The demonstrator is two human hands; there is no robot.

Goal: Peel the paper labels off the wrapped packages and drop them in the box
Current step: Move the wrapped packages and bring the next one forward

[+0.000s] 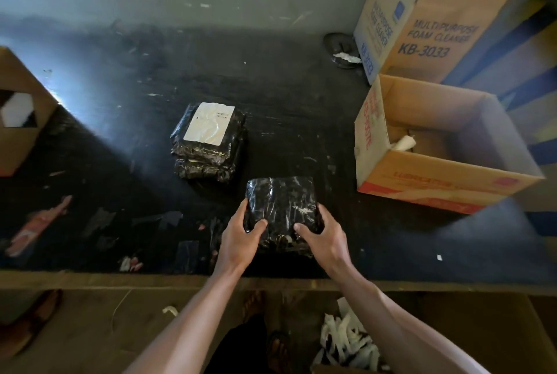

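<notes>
the left hand (241, 229) and right hand (319, 233) grasp the black package (283, 204) by its near corners on the desk (120, 132), likely to flip it, since its top shows no label. the labelled stack (208, 144) waits at eleven o'clock from it, and the box (446, 174) at two.

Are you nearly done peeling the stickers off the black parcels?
Partly. Done: white paper strips lie heaped below the table edge, and the package shows no label on its top face. In hand: the left hand and right hand both grip that package. Left: the stack behind it carries a white label on top; lower ones cannot be judged.
</notes>
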